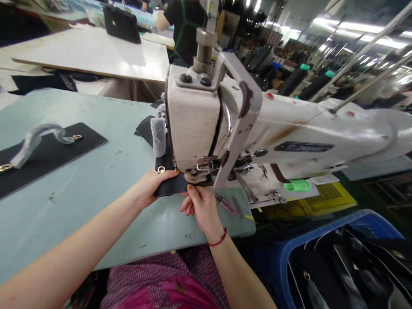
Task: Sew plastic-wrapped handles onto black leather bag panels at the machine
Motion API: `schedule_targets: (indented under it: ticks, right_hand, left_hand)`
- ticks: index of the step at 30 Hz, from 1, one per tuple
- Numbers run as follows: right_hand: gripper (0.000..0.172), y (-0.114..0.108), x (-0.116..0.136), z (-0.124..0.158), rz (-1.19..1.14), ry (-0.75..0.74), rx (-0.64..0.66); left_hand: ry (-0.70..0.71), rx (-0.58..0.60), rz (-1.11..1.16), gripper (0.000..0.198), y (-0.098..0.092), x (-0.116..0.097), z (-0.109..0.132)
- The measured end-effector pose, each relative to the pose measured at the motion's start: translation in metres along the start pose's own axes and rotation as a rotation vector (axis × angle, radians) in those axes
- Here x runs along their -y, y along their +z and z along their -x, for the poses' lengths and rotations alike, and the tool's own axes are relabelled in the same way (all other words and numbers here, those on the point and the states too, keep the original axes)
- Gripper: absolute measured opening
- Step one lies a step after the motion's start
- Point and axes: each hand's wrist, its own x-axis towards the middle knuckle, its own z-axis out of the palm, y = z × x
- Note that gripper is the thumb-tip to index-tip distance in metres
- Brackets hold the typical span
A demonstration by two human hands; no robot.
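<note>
A black bag panel [170, 187] lies under the head of a white sewing machine [193, 120], partly hidden behind it. On the panel are a gold buckle [161, 170] and a handle wrapped in clear film [158, 137]. My left hand [149, 186] grips the panel's left edge, thumb on top beside the buckle and fingers underneath. Close to the presser foot, my right hand [204, 208] pinches the near edge between thumb and forefinger, its other fingers curled. Pink-handled thread snips [227, 206] lie just right of this hand.
Another black panel [86, 137] with a wrapped handle lies on the pale green tabletop [119, 223] at left. A blue bin [286, 257] of black pieces stands low right, near a yellow crate [337, 195]. Behind are a white table [96, 51], a black bag [121, 23] and a person [183, 25].
</note>
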Motion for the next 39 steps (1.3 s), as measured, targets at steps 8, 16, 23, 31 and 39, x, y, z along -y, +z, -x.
schedule_targets:
  ticks: [8, 16, 23, 31, 39]
  right_hand:
    - [0.044, 0.003, 0.003, 0.004, 0.103, -0.066, -0.032]
    - [0.046, 0.01, 0.001, 0.012, 0.058, -0.093, -0.087]
    - [0.046, 0.014, -0.003, 0.007, -0.008, -0.057, -0.125]
    - [0.045, 0.028, -0.011, 0.002, -0.135, -0.04, -0.186]
    - [0.043, 0.049, -0.008, -0.002, -0.268, 0.021, -0.274]
  left_hand:
    - [-0.243, -0.031, -0.051, 0.035, -0.013, 0.009, 0.014]
    - [-0.172, -0.005, -0.189, 0.035, -0.014, -0.005, 0.016]
    - [-0.135, -0.008, -0.189, 0.032, -0.015, -0.003, 0.014]
    - [-0.129, -0.025, -0.185, 0.037, -0.015, -0.007, 0.009]
    - [-0.037, -0.046, -0.19, 0.036, -0.013, -0.01, 0.009]
